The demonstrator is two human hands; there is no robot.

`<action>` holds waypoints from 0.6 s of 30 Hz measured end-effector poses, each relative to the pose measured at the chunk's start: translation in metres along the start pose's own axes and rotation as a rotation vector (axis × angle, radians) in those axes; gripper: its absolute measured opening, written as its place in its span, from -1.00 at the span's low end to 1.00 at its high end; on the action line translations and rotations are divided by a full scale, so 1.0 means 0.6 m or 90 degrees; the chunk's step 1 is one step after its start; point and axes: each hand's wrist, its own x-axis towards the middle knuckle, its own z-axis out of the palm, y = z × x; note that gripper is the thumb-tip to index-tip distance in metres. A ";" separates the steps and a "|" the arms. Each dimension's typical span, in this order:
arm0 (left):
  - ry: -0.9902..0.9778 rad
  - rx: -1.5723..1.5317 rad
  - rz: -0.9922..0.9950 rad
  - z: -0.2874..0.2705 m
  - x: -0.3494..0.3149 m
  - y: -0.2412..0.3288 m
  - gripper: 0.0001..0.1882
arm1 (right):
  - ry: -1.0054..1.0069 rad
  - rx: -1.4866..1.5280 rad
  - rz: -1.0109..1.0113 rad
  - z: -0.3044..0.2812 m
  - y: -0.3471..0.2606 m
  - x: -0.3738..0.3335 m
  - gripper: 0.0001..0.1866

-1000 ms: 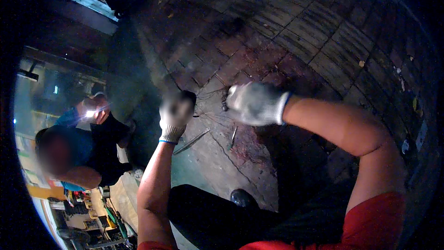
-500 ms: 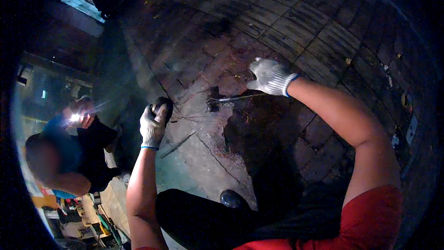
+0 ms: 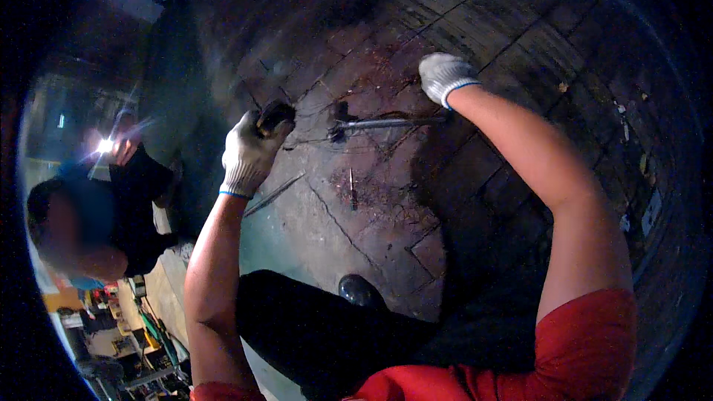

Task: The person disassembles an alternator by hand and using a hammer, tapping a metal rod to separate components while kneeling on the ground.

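My left hand (image 3: 249, 152), in a white knit glove, is closed around a dark, rounded object (image 3: 278, 119) whose kind I cannot make out. Thin wire-like strands (image 3: 312, 108) lie beside it. My right hand (image 3: 448, 79), gloved likewise, is held away to the right with its fingers curled under; anything inside is hidden. Between the hands, a hammer-like tool (image 3: 386, 123) lies on the ground, its dark block-shaped end toward my left hand and its shiny shaft pointing right. A short slim rod (image 3: 352, 187) sits nearer to me.
Dark paving (image 3: 512, 141) with joints and cracks surrounds the work. A long thin strip (image 3: 275, 194) lies below my left hand. My shoe (image 3: 360, 291) is close by. At left, another person (image 3: 104, 208) holds a bright light (image 3: 105, 146), near assorted tools (image 3: 148, 327).
My right hand has gone from spread fingers to curled and moved farther up. My left hand, still holding the dark object, has shifted slightly up. The whole view has tilted a little.
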 end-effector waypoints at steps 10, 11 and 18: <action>0.072 0.009 -0.013 -0.027 -0.013 -0.002 -0.58 | 0.091 0.026 -0.190 -0.050 -0.065 -0.042 -0.63; 0.080 -0.038 -0.048 -0.039 -0.008 0.001 -0.58 | 0.050 -0.021 -0.118 -0.006 0.017 -0.010 -0.60; 0.046 0.102 -0.039 -0.005 -0.025 0.017 -0.56 | 0.082 0.096 -0.212 -0.040 -0.120 -0.081 -0.75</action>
